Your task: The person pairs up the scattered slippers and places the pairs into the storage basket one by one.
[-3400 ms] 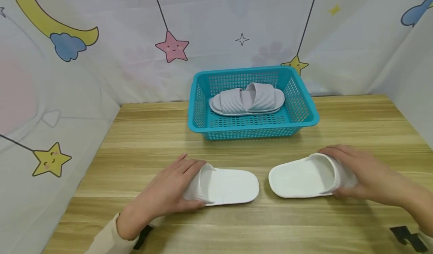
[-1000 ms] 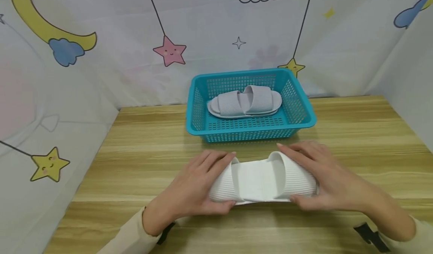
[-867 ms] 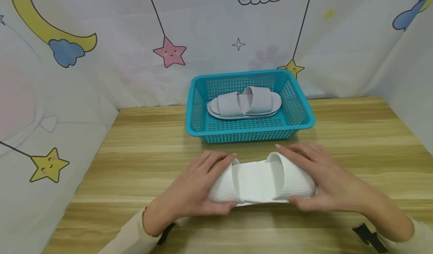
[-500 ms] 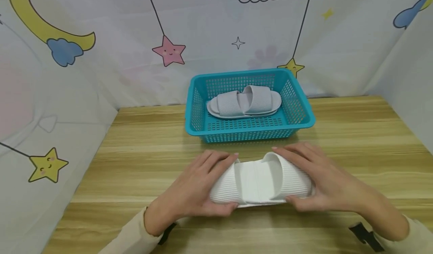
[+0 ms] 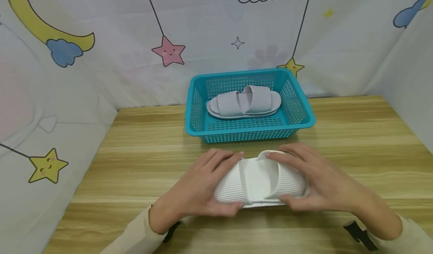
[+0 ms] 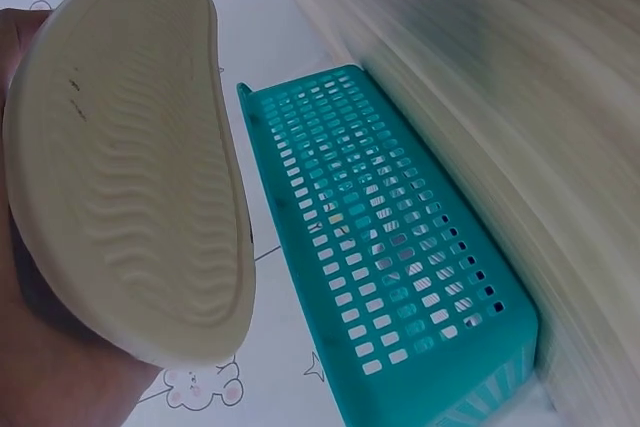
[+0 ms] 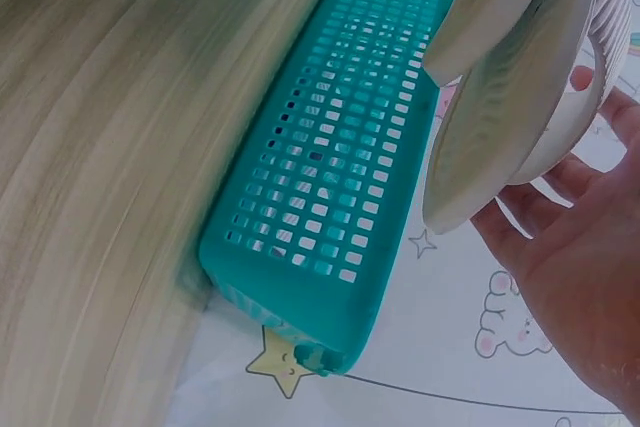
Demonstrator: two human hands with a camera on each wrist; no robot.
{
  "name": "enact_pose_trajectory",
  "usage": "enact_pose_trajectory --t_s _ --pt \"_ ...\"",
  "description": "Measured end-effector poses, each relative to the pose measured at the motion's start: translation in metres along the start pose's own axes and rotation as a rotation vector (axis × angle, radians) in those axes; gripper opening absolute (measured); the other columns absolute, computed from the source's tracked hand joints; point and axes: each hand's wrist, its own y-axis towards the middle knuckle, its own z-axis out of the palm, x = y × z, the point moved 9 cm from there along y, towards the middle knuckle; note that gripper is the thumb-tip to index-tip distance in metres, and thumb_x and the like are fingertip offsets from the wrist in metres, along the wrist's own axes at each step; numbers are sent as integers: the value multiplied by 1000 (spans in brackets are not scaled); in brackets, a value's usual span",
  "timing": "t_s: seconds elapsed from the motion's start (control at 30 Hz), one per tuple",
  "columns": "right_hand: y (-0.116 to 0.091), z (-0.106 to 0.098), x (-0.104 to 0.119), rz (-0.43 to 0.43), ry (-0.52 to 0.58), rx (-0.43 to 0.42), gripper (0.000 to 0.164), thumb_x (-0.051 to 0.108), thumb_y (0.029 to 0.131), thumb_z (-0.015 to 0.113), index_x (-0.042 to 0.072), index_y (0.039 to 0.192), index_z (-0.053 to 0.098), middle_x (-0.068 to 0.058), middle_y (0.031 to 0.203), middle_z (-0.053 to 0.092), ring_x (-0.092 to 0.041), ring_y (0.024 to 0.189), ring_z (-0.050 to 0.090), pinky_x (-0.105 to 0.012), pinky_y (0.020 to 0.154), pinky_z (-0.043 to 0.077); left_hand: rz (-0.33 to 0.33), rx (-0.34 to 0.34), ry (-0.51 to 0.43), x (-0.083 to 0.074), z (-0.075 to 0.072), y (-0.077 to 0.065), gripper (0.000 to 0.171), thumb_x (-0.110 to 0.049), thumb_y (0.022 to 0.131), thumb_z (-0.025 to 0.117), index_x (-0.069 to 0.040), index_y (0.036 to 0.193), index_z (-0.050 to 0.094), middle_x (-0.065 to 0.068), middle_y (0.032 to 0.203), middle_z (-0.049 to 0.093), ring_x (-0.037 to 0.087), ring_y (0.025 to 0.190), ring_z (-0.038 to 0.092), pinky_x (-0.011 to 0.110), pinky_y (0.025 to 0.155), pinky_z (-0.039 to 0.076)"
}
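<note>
Two white slippers with ribbed straps are held end to end above the table in the head view, their heel ends overlapping. My left hand [image 5: 203,184] grips the left slipper [image 5: 230,188] across its strap, thumb on the near side and fingers on the far side. My right hand [image 5: 321,178] holds the right slipper [image 5: 291,181] the same way. The left wrist view shows a wavy-patterned slipper sole [image 6: 140,157], lifted off the table. In the right wrist view the soles [image 7: 515,97] overlap, with the right hand's fingers beside the slipper.
Behind the hands, a teal plastic basket [image 5: 250,130] stands on the wooden table [image 5: 149,141]. A pair of pale grey slippers [image 5: 230,104] lies in it, nested together. A white cloth [image 5: 209,17] printed with stars and moons hangs at the back and sides.
The white slippers first lay apart on the table under the hands. Since then they were lifted and brought together; over the last second they slid further over each other as the hands drew closer.
</note>
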Motion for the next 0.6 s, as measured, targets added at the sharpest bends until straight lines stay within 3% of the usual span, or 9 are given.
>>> enact_pose_trajectory --t_s 0.37,0.6 --pt "5 5 5 -31 13 -39 84 57 77 89 27 148 58 4 139 60 -15 122 57 -35 90 56 5 24 25 -4 5 8 99 -65 74 82 -9 152 55 4 138 63 18 123 58 35 100 55" --pt "10 11 10 -24 57 -44 77 53 78 89 26 145 60 4 137 60 -14 120 57 -36 86 58 17 27 32 -7 11 11 96 -64 73 82 -9 148 58 3 137 64 17 121 59 34 102 55"
